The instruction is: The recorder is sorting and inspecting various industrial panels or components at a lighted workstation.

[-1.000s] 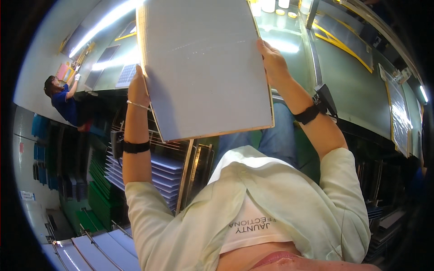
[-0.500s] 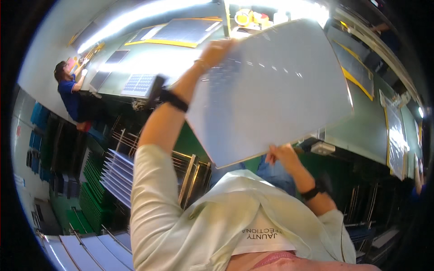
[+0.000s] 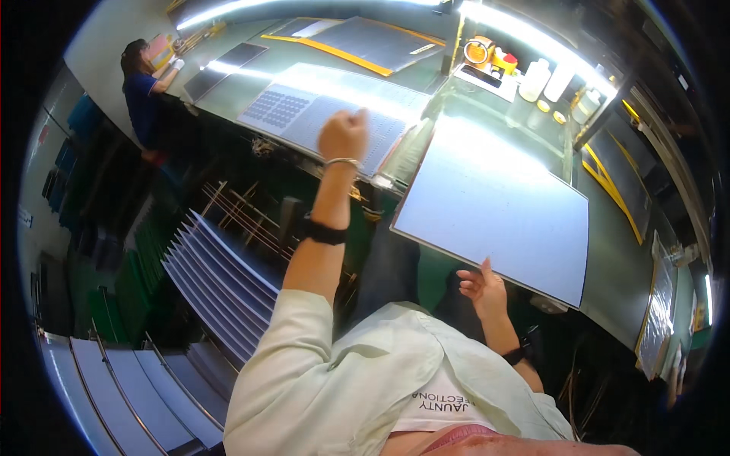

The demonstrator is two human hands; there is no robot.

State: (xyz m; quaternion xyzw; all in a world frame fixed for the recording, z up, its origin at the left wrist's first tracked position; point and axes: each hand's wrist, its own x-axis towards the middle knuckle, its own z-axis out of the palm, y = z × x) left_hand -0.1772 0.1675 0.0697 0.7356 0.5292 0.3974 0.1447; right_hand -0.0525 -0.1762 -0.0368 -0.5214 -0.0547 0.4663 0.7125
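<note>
A large pale, plain flat panel (image 3: 498,209) with a thin edge lies on the green tabletop, its near edge jutting past the table's front. Below that edge is my right hand (image 3: 484,289), its fingers spread and one fingertip at the panel's rim. My left hand (image 3: 344,138) is raised over a pale sheet with rows of dark dots (image 3: 304,114), left of the panel. Its fingers are curled closed, seen from the back, so whatever they hold, if anything, is hidden.
A rack of pale panels (image 3: 220,281) stands at my left. Behind the panel are white bottles (image 3: 534,80), tape rolls (image 3: 477,51) and a light tube (image 3: 532,42). Yellow-edged sheets (image 3: 357,45) lie at the back; a person in dark blue (image 3: 144,91) works far left.
The panel, held up and tilted before, now lies on the table farther right. My left hand has let go of its far edge and moved left; my right hand's fingers have spread.
</note>
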